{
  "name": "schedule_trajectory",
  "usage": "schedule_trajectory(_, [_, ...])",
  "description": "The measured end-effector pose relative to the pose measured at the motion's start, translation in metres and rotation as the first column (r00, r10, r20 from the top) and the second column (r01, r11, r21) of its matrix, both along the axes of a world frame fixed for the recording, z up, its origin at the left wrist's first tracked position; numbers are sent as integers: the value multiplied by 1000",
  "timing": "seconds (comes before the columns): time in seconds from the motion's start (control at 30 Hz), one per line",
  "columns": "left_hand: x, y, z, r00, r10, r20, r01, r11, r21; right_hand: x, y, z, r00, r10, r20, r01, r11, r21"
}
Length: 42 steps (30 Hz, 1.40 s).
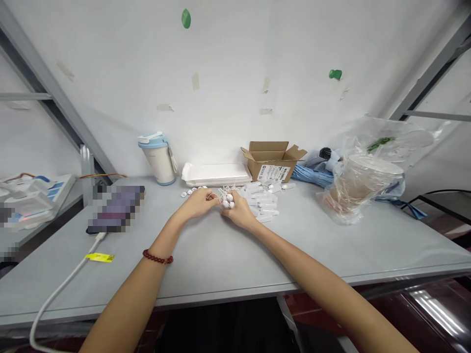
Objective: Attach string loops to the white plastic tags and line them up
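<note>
My left hand (199,202) and my right hand (238,210) meet at the middle of the grey table (221,255), both with fingers curled. Between them they pinch a bunch of small white plastic pieces (228,200). My right hand grips most of the bunch; my left fingertips touch its left side. A pile of small white tubes (263,198) lies just right of and behind my right hand. A few small white caps (191,191) are scattered behind my left hand. A red bead bracelet (157,257) is on my left wrist.
An open cardboard box (272,159), a white foam tray (217,174) and a blue-lidded cup (159,158) stand along the wall. A plastic bag with a lidded container (362,181) sits right. A phone (116,208) with white cable (62,289) lies left.
</note>
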<state>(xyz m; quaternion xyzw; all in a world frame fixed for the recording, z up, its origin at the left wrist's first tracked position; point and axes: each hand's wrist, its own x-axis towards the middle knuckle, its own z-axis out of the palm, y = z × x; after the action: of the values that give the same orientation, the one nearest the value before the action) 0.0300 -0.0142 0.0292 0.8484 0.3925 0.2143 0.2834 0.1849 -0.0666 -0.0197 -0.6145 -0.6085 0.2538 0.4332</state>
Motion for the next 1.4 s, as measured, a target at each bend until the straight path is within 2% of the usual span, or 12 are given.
schedule_trajectory(0.07, [2, 2, -4, 997, 72, -19, -72, 997, -6, 0, 0, 0, 1000, -5, 19, 5, 1000, 9])
schedule_trajectory(0.23, [4, 5, -11, 987, 161, 0, -156, 957, -244, -1, -2, 0, 999, -10, 38, 9, 1000, 17])
schedule_trajectory(0.37, [-1, 5, -5, 994, 74, 79, -52, 967, -250, 0, -2, 1, 998, -31, 56, 30, 999, 23])
schedule_trajectory(0.53, [-3, 2, 0, 997, -44, 69, 54, 988, -147, 0, -2, 2, 998, -27, 48, 27, 1000, 5])
schedule_trajectory(0.67, [2, 0, -2, 998, 64, 4, -64, 995, -73, 0, -4, 3, 998, -19, 59, 19, 1000, -3])
schedule_trajectory(0.83, [4, 1, -3, 972, 226, 61, -210, 959, -192, -1, -4, 3, 998, -17, 66, 16, 1000, 14])
schedule_trajectory(0.93, [0, 4, 3, 890, 359, 281, -206, 866, -455, 0, -4, 3, 998, -21, 64, 19, 1000, 19])
schedule_trajectory(1.03, [-5, 7, 10, 707, 460, 536, 43, 730, -682, 1, -4, 2, 998, -20, 53, 19, 1000, 18])
schedule_trajectory(1.13, [-7, 10, 13, 550, 532, 644, 233, 642, -730, 1, -4, 1, 999, -7, 46, 6, 1000, 21])
schedule_trajectory(1.2, [-6, 10, 11, 520, 546, 657, 233, 650, -724, 2, -4, 2, 999, 9, 44, -11, 999, 33])
schedule_trajectory(1.3, [-2, 9, 6, 572, 518, 636, 159, 691, -705, 2, -5, 3, 995, 78, 57, -83, 992, 90])
schedule_trajectory(1.4, [1, 6, 0, 719, 427, 548, 77, 734, -674, 3, -6, 4, 987, 138, 76, -148, 980, 137])
